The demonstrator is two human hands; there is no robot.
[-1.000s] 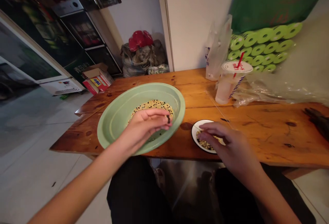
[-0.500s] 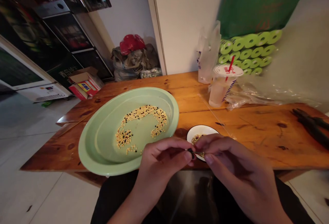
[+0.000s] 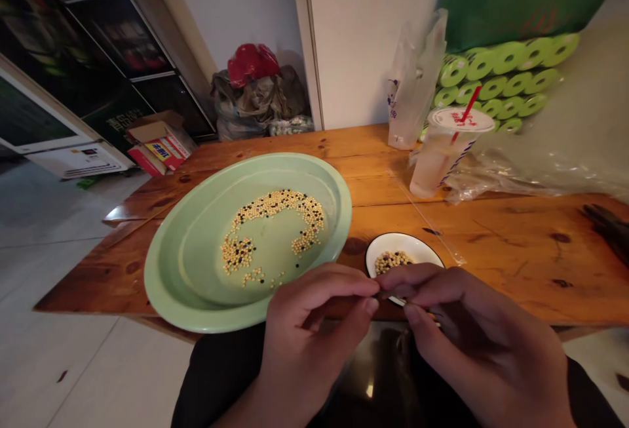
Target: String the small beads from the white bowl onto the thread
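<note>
**Left hand and right hand meet over a white dish**

Their fingers curl inward, tips touching just above the dish; anything pinched there is hidden, and I can't tell. The hands cover the dish's near edge. Yellow and dark seeds lie in a broken arc in a green basin on the wooden bench; a smaller heap sits in the dish.
</note>
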